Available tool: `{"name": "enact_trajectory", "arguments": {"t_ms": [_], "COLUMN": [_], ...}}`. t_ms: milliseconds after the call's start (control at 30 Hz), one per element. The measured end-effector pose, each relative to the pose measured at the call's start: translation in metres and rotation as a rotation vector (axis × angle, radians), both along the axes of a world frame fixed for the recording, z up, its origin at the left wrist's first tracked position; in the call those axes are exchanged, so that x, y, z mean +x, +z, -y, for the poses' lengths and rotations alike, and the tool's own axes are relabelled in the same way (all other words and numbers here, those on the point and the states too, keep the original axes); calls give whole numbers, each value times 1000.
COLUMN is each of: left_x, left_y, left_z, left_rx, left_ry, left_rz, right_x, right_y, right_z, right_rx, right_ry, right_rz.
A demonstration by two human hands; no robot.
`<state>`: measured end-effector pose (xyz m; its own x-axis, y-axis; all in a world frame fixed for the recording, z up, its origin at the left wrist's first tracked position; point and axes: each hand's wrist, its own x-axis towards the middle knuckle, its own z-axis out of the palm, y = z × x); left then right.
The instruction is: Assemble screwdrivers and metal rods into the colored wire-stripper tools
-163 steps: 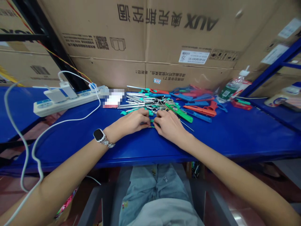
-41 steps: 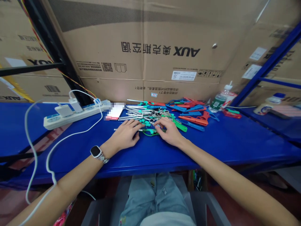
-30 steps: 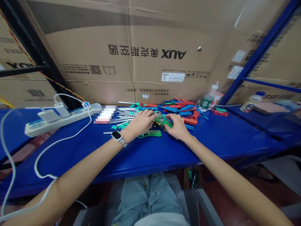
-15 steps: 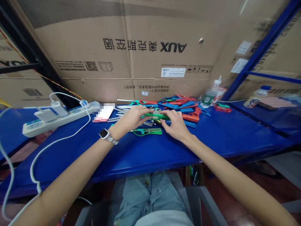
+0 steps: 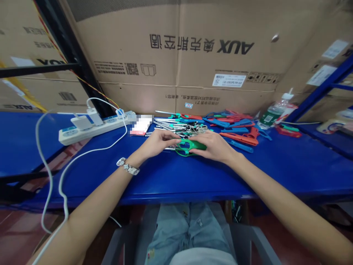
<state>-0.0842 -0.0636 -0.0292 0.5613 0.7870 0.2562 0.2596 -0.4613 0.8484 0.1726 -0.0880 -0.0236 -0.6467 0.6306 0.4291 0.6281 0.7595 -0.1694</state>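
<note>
Both hands meet over the blue table [image 5: 165, 180], near its middle. My left hand [image 5: 160, 142] has its fingers closed on the left end of a green plastic casing [image 5: 200, 145]. My right hand [image 5: 215, 146] grips the same casing from the right, its fingers over the top. A green loop of plastic shows between and just below the fingertips. Behind the hands lies a pile of metal rods with teal parts [image 5: 171, 124]. To the right of it are red and blue plastic casings [image 5: 239, 129] in a heap.
A white power strip [image 5: 96, 129] with plugs and cables stands on the left, beside a partly blurred white-and-red card [image 5: 145, 125]. A green-labelled bottle [image 5: 271, 114] stands at the back right. A large cardboard box [image 5: 193, 66] rises behind the table.
The view has turned to the left. The green casing that lay in front of the hands is no longer seen separately; a green loop now shows at my fingertips.
</note>
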Motion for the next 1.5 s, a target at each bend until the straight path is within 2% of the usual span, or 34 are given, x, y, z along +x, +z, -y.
{"name": "enact_trajectory", "arguments": {"t_ms": [100,233,300,500,600,733,867,1100,1500], "left_x": [0,-4,-5,-3,-12,-28,-30,-26,-24], "left_y": [5,12,13,9,8,6,4,0,-5], "left_z": [2,3,3,3,0,-1,4,4,2], "left_rx": [92,314,354,421,425,393,382,344,362], "left_ry": [90,370,400,270,190,65,-8,-1,-8], "left_rz": [-7,39,42,-101,-181,-382,-436,-490,-461], "right_x": [1,1,1,-4,-6,-7,-5,-8,-10], "right_y": [3,6,6,3,2,1,1,6,5], "right_z": [2,4,3,-1,-1,-2,-5,-6,-6], "right_rx": [-2,-27,-45,-117,-144,-173,-214,-253,-239], "right_ry": [14,47,48,42,48,62,76,52,40], "right_rz": [19,101,126,128,128,126,86,112,102]}}
